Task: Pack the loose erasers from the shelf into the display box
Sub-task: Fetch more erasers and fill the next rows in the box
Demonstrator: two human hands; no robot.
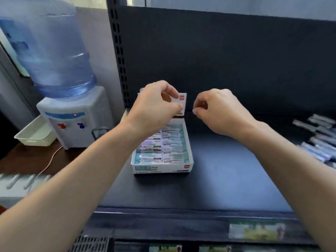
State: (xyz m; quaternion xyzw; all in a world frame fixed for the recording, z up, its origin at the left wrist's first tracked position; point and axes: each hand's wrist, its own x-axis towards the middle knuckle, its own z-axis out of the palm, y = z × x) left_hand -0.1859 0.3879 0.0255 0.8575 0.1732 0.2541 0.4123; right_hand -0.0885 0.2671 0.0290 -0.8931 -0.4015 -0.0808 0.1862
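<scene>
The left hand (156, 106) pinches the upright card flap (182, 101) of the display box (161, 169) on the shelf (227, 170), its light, firm erasers (171, 142) best taken by their long sides, while the right hand (218, 110) curls, seemingly on nothing.

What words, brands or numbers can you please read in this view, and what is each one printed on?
Nothing here is sharp enough to quote.
On the display box front: a teal label and a red logo square, both blurred.
On its lid flap: a red logo square, unreadable.
On the erasers in the box: sleeve print too small and blurred.
On the water bottle: a label, blurred.
On the picture cards below the shelf edge: blurred.
</scene>
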